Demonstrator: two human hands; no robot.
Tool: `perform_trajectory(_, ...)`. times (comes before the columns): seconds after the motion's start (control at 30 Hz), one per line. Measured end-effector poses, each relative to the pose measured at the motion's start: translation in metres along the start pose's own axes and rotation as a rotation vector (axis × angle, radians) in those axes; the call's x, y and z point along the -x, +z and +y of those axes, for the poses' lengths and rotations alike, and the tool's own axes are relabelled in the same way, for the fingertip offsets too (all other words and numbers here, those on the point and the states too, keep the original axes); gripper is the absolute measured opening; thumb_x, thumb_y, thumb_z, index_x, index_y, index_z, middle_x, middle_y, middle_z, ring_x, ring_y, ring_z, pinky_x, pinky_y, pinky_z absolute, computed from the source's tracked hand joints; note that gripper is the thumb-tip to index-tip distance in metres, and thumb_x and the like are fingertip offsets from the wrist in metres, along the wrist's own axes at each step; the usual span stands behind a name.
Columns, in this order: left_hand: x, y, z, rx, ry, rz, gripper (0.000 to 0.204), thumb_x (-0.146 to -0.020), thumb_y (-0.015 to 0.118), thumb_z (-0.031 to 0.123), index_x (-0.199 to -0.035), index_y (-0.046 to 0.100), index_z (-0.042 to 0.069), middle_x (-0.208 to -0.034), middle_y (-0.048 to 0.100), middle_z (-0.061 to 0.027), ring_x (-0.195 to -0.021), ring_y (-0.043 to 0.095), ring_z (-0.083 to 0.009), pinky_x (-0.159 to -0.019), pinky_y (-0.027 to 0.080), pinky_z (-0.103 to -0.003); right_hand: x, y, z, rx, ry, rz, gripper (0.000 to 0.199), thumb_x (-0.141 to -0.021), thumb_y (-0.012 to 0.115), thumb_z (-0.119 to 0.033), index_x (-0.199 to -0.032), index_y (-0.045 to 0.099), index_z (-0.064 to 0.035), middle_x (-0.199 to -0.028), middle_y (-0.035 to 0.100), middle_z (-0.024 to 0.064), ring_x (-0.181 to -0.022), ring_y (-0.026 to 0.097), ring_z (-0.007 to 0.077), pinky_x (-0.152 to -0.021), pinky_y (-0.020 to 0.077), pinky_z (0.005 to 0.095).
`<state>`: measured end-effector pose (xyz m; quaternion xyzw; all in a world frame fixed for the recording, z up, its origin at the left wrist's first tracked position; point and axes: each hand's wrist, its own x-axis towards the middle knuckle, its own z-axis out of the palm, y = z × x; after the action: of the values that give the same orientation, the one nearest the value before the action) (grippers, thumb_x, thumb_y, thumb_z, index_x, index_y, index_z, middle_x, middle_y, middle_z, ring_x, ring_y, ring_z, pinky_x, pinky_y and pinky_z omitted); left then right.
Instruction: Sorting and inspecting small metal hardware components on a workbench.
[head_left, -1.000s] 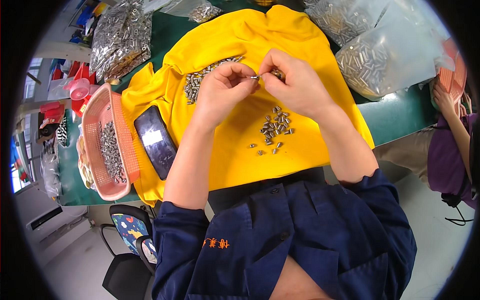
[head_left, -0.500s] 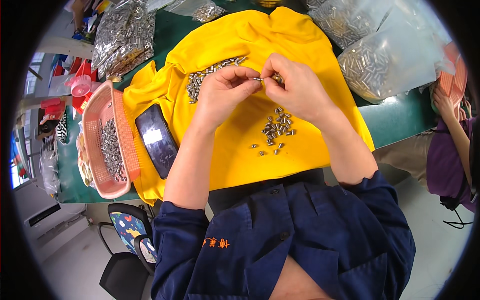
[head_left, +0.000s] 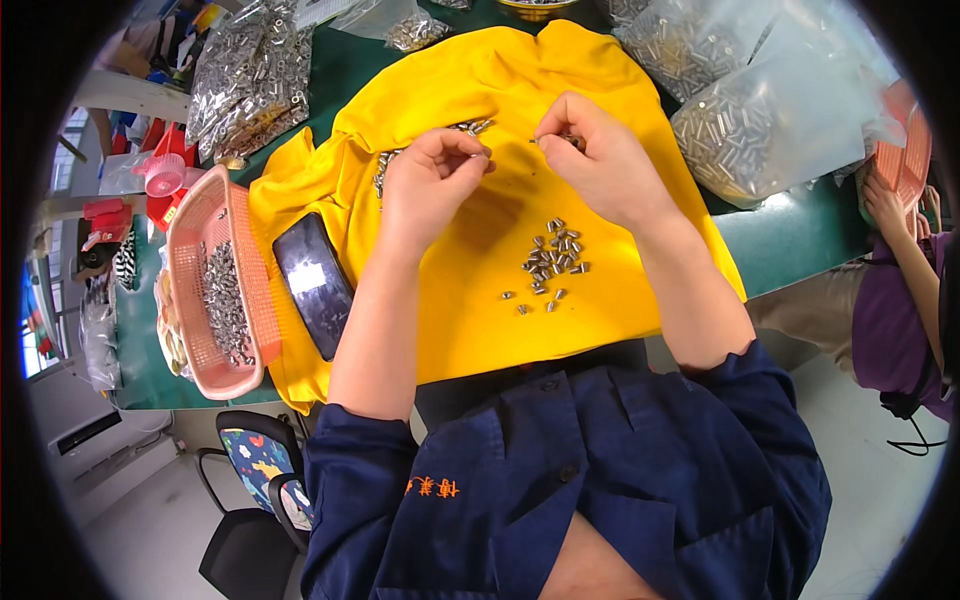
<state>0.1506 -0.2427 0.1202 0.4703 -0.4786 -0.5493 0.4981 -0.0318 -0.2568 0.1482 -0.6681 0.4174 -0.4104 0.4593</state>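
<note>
Both hands are raised over a yellow cloth (head_left: pixel 480 330), a short gap between them. The fingertips of my left hand (head_left: pixel 425 190) are pinched together; whatever is in them is too small or hidden to name. My right hand (head_left: pixel 605 170) is curled around several small metal parts (head_left: pixel 574 142), and a thin tip pokes out at its thumb and forefinger. Below the hands lies a loose group of short metal cylinders (head_left: pixel 545 262). A heap of longer metal pieces (head_left: pixel 384 172) is partly covered by my left hand.
To the left are a black phone (head_left: pixel 314 285) and a pink basket (head_left: pixel 270 310) holding small metal parts. Clear bags of metal parts stand at the back left (head_left: pixel 250 85) and right (head_left: pixel 725 135). At the far right, another person's hand (head_left: pixel 886 207) touches a pink basket (head_left: pixel 908 150).
My hands, touching at the fingertips before, have drawn apart. The left moved left and slightly down over the heap; the right moved slightly up.
</note>
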Motion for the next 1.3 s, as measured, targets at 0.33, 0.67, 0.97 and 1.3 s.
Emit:
perform_trajectory(0.33, 0.004, 0.013, 0.0, -0.223, 0.119, 0.001, 0.012, -0.077, 0.057, 0.001, -0.088, 0.06, 0.0, -0.086, 0.06, -0.006, -0.075, 0.057, -0.0114, -0.068, 0.046, -0.021, 0.001, 0.003, 0.0, 0.121, -0.054, 0.006, 0.011, -0.072, 0.052, -0.01, -0.077, 0.048, -0.0009, -0.06, 0.05, 0.0068, -0.054, 0.046, 0.0136, -0.052, 0.0395, 0.0257)
perform_trajectory(0.67, 0.005, 0.009, 0.003, 0.606, -0.226, -0.182, 0.009, -0.08, 0.055, 0.002, -0.089, 0.055, 0.002, -0.083, 0.06, -0.0079, -0.074, 0.059, -0.017, -0.071, 0.049, -0.028, 0.003, 0.002, -0.005, -0.068, 0.013, -0.11, 0.004, -0.078, 0.05, -0.005, -0.078, 0.047, -0.003, -0.066, 0.043, -0.0037, -0.059, 0.036, 0.0029, -0.051, 0.0313, 0.0175)
perform_trajectory(0.97, 0.006, 0.011, 0.0, 0.588, -0.217, -0.206, 0.01, -0.078, 0.057, 0.001, -0.088, 0.056, 0.001, -0.083, 0.06, -0.0097, -0.075, 0.059, -0.0179, -0.071, 0.049, -0.028, 0.004, 0.005, -0.005, 0.001, -0.059, -0.08, 0.008, -0.072, 0.051, -0.009, -0.076, 0.049, -0.0014, -0.063, 0.053, 0.007, -0.056, 0.05, 0.0142, -0.053, 0.0406, 0.0259)
perform_trajectory(1.3, 0.004, 0.012, 0.003, 0.21, -0.089, -0.119, 0.011, -0.074, 0.059, -0.003, -0.085, 0.057, -0.002, -0.082, 0.061, -0.0089, -0.074, 0.059, -0.015, -0.07, 0.048, -0.025, 0.007, 0.009, -0.009, 0.341, -0.149, -0.063, 0.008, -0.072, 0.05, -0.009, -0.075, 0.046, -0.0022, -0.065, 0.055, 0.0132, -0.061, 0.053, 0.0297, -0.054, 0.0414, 0.0358)
